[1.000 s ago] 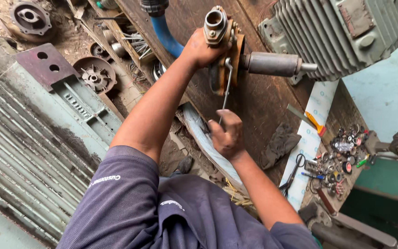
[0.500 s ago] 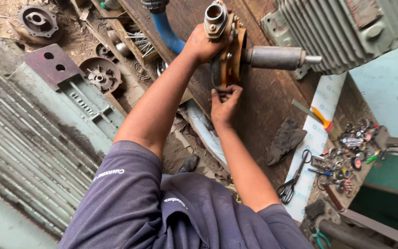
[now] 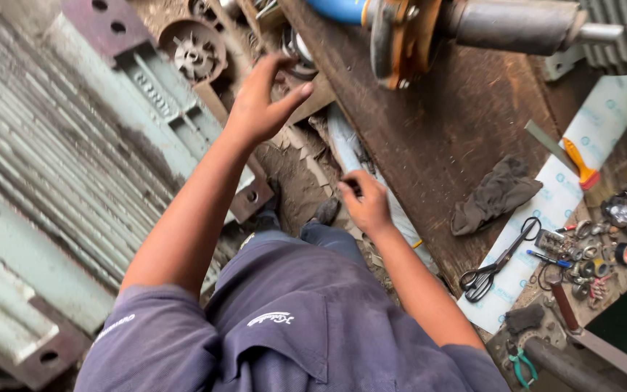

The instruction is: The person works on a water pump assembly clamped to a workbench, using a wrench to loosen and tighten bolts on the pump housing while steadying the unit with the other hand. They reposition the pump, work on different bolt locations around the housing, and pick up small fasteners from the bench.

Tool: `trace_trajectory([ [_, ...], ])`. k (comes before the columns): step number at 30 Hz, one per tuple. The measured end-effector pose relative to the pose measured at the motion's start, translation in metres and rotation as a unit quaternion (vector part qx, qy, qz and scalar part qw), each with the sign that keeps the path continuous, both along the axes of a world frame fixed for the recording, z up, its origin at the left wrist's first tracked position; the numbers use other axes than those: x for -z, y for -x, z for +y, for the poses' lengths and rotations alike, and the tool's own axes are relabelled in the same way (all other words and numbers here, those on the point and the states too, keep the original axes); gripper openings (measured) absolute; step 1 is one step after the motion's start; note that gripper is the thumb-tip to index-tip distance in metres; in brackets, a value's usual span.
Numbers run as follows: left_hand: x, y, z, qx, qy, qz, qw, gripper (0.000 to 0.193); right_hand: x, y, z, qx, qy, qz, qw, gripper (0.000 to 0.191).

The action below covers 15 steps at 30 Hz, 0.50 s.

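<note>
My left hand point(image 3: 263, 101) is lifted with fingers spread and holds nothing; it hovers over the floor parts, left of the wooden bench point(image 3: 429, 138). Lower down, my right hand point(image 3: 364, 203) sits at the bench's near edge with its fingers curled. Whether anything is in them I cannot tell. At the top, a rusty orange flange point(image 3: 400, 36) sits on a grey shaft point(image 3: 517, 25), with a blue pipe point(image 3: 339, 9) to its left. Neither hand touches the flange.
A dark rag point(image 3: 495, 192), black scissors point(image 3: 495, 261), an orange-handled tool point(image 3: 578, 163) and several small metal parts point(image 3: 618, 232) lie on the bench at right. A ribbed grey-green casing point(image 3: 74, 181) and a round impeller point(image 3: 194, 54) lie on the floor at left.
Both hands have come off the flange. The left hand dropped away and opened; the right hand moved down to the bench edge. The camera has moved closer and lower.
</note>
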<state>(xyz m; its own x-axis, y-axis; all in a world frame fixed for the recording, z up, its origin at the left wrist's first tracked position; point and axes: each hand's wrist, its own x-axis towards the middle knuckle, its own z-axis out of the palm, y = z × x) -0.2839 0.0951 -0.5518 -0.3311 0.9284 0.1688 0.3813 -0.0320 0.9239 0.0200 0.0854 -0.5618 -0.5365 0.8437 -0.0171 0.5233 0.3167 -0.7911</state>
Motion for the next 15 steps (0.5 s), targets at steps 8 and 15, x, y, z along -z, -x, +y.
trace_trajectory([
  [8,0.079,-0.065,-0.102,-0.047,0.243,0.097,0.964,0.045,0.149,-0.004,0.002,-0.206,0.166,-0.143,0.954,0.028],
  [15,0.151,-0.069,-0.144,-0.013,0.307,0.342,0.888,0.066,0.351,0.006,0.008,-0.166,0.239,-0.254,0.922,0.033],
])
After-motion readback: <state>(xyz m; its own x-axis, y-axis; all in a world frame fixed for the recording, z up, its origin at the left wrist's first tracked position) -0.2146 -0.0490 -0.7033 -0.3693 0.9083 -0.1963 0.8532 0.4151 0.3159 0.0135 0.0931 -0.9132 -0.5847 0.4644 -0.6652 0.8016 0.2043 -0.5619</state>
